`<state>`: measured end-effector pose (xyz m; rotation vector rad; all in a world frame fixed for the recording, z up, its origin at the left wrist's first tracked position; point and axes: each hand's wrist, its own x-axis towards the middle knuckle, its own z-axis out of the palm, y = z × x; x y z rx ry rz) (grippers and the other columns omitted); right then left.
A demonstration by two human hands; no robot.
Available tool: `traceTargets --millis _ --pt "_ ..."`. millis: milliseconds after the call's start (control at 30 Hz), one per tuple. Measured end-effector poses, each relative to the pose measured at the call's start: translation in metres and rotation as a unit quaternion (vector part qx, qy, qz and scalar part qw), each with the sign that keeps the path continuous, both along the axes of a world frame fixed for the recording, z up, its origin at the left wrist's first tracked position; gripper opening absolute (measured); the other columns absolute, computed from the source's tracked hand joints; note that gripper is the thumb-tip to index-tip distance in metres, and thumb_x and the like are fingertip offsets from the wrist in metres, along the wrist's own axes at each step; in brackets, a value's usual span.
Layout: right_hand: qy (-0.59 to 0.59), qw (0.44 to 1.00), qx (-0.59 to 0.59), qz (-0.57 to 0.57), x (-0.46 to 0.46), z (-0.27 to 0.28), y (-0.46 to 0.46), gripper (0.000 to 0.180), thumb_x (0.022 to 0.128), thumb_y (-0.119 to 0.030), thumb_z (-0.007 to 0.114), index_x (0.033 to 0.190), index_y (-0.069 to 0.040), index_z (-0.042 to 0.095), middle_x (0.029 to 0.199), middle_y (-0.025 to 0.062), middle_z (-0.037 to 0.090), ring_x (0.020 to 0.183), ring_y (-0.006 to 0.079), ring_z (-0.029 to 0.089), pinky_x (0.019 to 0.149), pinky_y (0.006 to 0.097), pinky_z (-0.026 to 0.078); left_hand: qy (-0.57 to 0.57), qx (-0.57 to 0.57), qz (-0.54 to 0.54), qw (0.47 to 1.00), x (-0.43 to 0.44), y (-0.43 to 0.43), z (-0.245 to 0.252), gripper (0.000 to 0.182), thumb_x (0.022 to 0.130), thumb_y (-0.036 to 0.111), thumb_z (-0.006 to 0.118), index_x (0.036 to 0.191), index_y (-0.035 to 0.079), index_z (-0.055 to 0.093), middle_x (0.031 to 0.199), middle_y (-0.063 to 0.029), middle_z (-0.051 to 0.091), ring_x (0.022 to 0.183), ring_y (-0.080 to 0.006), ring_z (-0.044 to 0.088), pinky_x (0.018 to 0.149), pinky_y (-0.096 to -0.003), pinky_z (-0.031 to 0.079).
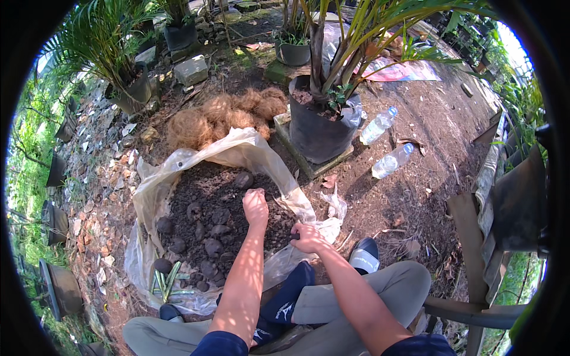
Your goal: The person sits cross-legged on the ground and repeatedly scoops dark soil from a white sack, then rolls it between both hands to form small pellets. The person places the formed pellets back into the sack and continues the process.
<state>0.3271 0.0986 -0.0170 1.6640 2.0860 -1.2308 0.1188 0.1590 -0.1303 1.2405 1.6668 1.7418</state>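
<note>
My left hand (256,207) is curled over a heap of dark soil (267,218), close to a round soil ball (244,180). Its fingers point away from me, so whatever they may hold is hidden. At the right side of the heap, my right hand (308,238) pinches a small dark lump (295,236) between thumb and fingers. The soil lies in an opened, translucent plastic sack (285,189) with its rim rolled outward. Several more soil balls (213,247) rest on the left part of the heap. Cut green stalks (166,281) lie at the sack's near left edge.
Beyond the sack sits a pile of brown coconut fibre (222,115). A palm in a black grow bag (318,129) stands on a square slab (307,167). Two plastic bottles (378,125) (392,161) lie to its right. Broken stones (111,178) cover the left ground.
</note>
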Motion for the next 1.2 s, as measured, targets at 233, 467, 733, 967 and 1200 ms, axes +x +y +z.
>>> traceTargets --millis 233,467,733,967,1200 --pt "0.026 0.996 -0.08 -0.021 0.005 -0.057 0.007 0.062 0.092 -0.038 0.079 0.144 -0.007 0.065 0.149 0.0232 0.064 0.134 0.0377 0.064 0.114 0.0486 0.051 -0.073 -0.172 -0.294 0.937 0.144 0.009 0.1 0.05 0.097 -0.002 0.074 0.144 0.013 0.07 0.148 -0.0122 0.068 0.137 -0.0245 0.065 0.116 -0.0361 0.056" --pt "-0.022 0.995 0.08 0.047 0.012 -0.072 -0.012 0.065 0.088 -0.038 0.086 0.143 -0.011 0.064 0.147 0.0217 0.064 0.137 0.035 0.062 0.114 0.0466 0.051 0.293 -0.225 -0.196 0.908 0.127 -0.022 0.112 0.068 0.107 0.023 0.062 0.167 0.003 0.038 0.176 -0.0194 0.034 0.164 -0.0323 0.03 0.138 -0.0483 0.022" --pt "-0.036 0.999 0.001 0.013 -0.006 -0.007 -0.003 0.057 0.088 -0.035 0.085 0.134 -0.011 0.063 0.134 0.0228 0.065 0.129 0.0404 0.065 0.108 0.0501 0.052 0.343 -0.213 0.031 0.914 0.009 -0.039 0.05 0.032 0.102 0.018 0.07 0.133 0.012 0.075 0.129 -0.0095 0.064 0.115 -0.0296 0.067 0.097 -0.0407 0.06" --pt "-0.032 0.999 0.011 0.012 -0.005 -0.011 -0.005 0.055 0.087 -0.037 0.085 0.131 -0.012 0.063 0.132 0.0211 0.065 0.128 0.0398 0.065 0.108 0.0504 0.053 0.442 -0.216 -0.035 0.87 -0.012 0.003 0.04 0.008 0.098 0.014 0.07 0.096 0.008 0.075 0.105 -0.0078 0.071 0.104 -0.0299 0.071 0.089 -0.04 0.062" --pt "-0.022 1.0 0.013 0.008 -0.004 -0.013 -0.004 0.056 0.087 -0.037 0.086 0.131 -0.011 0.064 0.133 0.0209 0.065 0.129 0.0398 0.064 0.11 0.0493 0.052 0.414 -0.254 -0.009 0.874 -0.041 -0.004 0.05 0.018 0.103 0.023 0.066 0.096 0.012 0.078 0.098 -0.0105 0.074 0.095 -0.0325 0.075 0.084 -0.0467 0.061"
